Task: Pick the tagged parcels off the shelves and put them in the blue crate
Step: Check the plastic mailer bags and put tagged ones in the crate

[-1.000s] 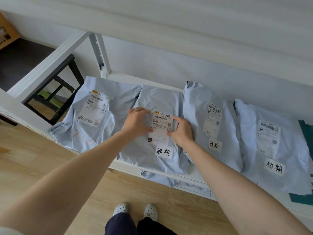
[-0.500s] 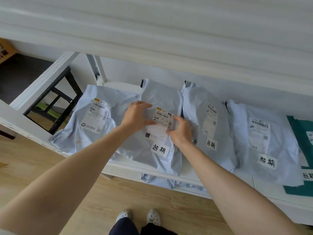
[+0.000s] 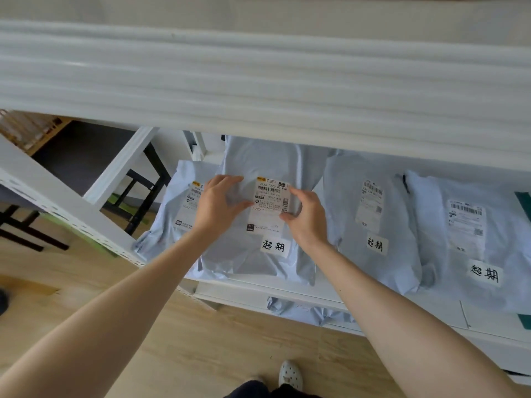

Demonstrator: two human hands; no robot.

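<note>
Raised off the shelf (image 3: 258,291), the middle parcel (image 3: 235,259) is gripped by left hand (image 3: 218,202) and right hand (image 3: 307,216); neighbour parcel (image 3: 370,262) and far-right parcel (image 3: 459,268) remain.

1. Pale wooden floor (image 3: 258,349) fills the lower part of the frame below me.
2. My white patterned shoe (image 3: 290,374) shows at bottom centre, with my dark trouser leg (image 3: 250,390) just left of it.
3. A black-framed stand (image 3: 149,205) sits left of centre, with something green (image 3: 130,208) on the floor beneath it.
4. A second black frame (image 3: 43,241) crosses the left edge.
5. A dark floor patch (image 3: 83,150) lies in the upper left, and a slatted wooden piece (image 3: 26,130) sits in the corner beyond it.
</note>
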